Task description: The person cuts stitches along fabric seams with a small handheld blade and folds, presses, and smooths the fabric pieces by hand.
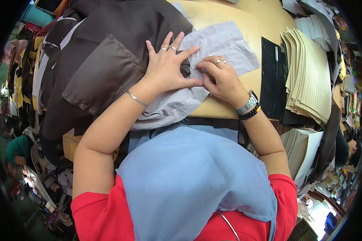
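Note:
My left hand point(167, 68) lies spread over the dark brown cloth point(124, 28) and the edge of a light grey cloth point(225, 44), its fingers stretched out and thumb pointing right. Just to its right, my right hand point(223, 82) is closed in a pinch above the grey cloth. Whatever sits between those fingertips is too small to make out. A shinier brown cloth panel point(104, 76) with a hemmed edge lies left of my left wrist. The grey cloth is wrinkled and hangs toward the table's front edge.
On the right, a stack of patterned cream sheets point(309, 76) stands beside a black board point(269, 80) with a white pen point(276, 54) on it. The yellowish tabletop point(261, 16) shows at the back. A person's green sleeve point(18, 148) is at far left.

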The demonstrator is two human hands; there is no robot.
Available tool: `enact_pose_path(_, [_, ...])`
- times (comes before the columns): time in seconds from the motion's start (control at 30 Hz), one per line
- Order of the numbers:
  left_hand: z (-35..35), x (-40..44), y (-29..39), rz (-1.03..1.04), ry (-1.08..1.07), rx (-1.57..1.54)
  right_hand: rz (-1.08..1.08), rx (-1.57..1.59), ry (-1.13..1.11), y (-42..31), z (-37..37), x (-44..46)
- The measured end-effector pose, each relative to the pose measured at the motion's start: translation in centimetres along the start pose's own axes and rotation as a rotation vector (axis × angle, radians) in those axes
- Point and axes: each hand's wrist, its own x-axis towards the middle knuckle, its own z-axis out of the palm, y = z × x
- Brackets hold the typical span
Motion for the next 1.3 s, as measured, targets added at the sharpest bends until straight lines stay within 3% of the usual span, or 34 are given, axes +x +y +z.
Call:
enact_pose_path(0.57, [-0.3, -0.1, 0.1, -0.008, -0.019, -0.024, -0.051, -0.011, -0.039, 0.3, 0.1, -0.3])
enact_pose_path(0.77, [-0.6, -0.1, 0.3, 0.008, -0.005, -0.042, -0.171, -0.083, -0.038, -0.6, 0.2, -0.4])
enact_pose_path(1.3, [-1.0, 0.0, 0.6, 0.005, -0.085, -0.001, 0.208, -0.381, 0.142, 3.6, -2.9, -2.2])
